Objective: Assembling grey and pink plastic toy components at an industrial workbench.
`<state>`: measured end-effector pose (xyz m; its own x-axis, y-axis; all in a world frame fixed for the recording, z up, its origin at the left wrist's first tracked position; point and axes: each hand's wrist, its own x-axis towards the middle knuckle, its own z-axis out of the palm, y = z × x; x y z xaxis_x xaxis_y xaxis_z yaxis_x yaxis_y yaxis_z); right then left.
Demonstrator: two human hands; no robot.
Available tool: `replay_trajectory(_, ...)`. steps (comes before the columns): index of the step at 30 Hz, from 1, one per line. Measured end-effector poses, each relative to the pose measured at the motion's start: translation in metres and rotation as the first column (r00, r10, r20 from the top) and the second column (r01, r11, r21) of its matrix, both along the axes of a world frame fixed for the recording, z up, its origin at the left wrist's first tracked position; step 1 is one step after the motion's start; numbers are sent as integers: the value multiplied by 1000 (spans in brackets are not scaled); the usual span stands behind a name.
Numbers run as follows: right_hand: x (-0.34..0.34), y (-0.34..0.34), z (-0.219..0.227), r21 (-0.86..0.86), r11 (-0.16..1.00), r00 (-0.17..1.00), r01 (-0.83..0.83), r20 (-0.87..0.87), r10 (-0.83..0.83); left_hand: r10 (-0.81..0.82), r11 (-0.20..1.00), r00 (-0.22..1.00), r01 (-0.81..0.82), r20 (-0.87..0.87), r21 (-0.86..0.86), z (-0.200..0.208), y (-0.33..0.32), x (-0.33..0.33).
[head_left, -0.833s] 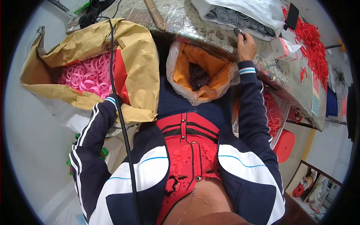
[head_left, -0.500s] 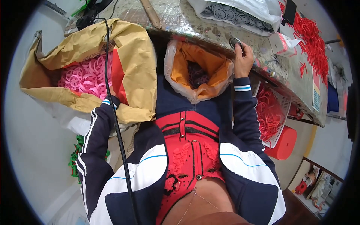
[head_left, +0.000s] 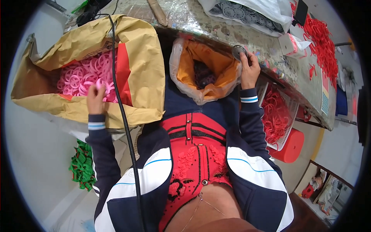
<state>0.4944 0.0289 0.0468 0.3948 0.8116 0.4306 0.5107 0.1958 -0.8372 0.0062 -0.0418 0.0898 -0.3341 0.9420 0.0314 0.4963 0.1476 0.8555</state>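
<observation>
My left hand (head_left: 95, 99) reaches over the near rim of a brown paper sack (head_left: 146, 73). Its thumb and fingers pinch a pink ring (head_left: 101, 83) on top of the heap of pink rings (head_left: 77, 79) inside. My right hand (head_left: 250, 72) grips a dark grey wheel-like disc (head_left: 238, 52) by its edge. That disc is beside the right rim of an orange-lined bag (head_left: 220, 79) with a clear plastic outer layer, standing between my knees and the table. Dark round pieces (head_left: 205, 75) lie deep in this bag, partly in shadow.
A black cable (head_left: 123, 120) hangs across the sack. The worktable (head_left: 193, 19) bears a white bag of grey discs (head_left: 247, 19), a tissue box (head_left: 290, 45) and red strips (head_left: 320, 46). A white basket of red strips (head_left: 276, 116) and a red stool (head_left: 290, 146) stand right.
My left hand has come out from beside the cable, moving left and up onto the pink rings. My right hand has shifted slightly down with the disc, which now tilts toward the orange-lined bag.
</observation>
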Motion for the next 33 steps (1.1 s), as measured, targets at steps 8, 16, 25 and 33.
replay_trajectory(8,-33,-16,13,-26,952,798,-305,-553,241,-94,716,550,617,830,-327,13,-90,61)
replay_trajectory(16,-78,-68,61,-42,872,760,-488,-511,401,-117,816,263,576,958,-59,-22,-19,234)
replay_trajectory(25,-68,-65,54,-138,904,907,-405,-186,378,-321,807,157,562,934,182,-5,16,267)
replay_trajectory(33,-59,-48,42,-291,691,722,-662,-496,483,-441,765,295,618,848,182,-16,29,257)
